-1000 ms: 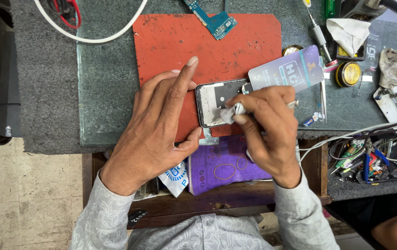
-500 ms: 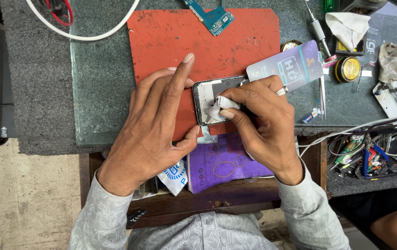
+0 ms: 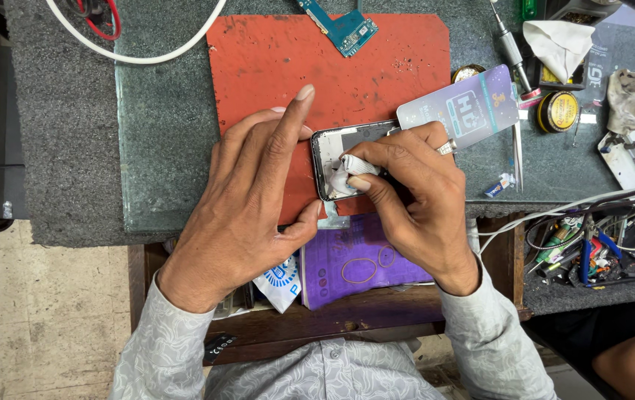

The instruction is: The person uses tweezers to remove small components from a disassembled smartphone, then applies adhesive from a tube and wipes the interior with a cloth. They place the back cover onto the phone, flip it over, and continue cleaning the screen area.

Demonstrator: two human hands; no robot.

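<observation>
White cloth wad [image 3: 352,169] pinched in right hand [image 3: 414,200], rubbing phone frame [image 3: 336,152] mid-frame; left hand [image 3: 247,200], fingers spread, braces it — best light, even strokes

Phone frame [image 3: 336,148] right half hidden under right hand [image 3: 414,200].

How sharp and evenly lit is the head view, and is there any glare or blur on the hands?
Head view: even, soft light with faint shadows; left hand, right hand and white cloth on the phone look sharp, no motion blur; mild sheen on the card; straight edges bow slightly near the borders.
</observation>
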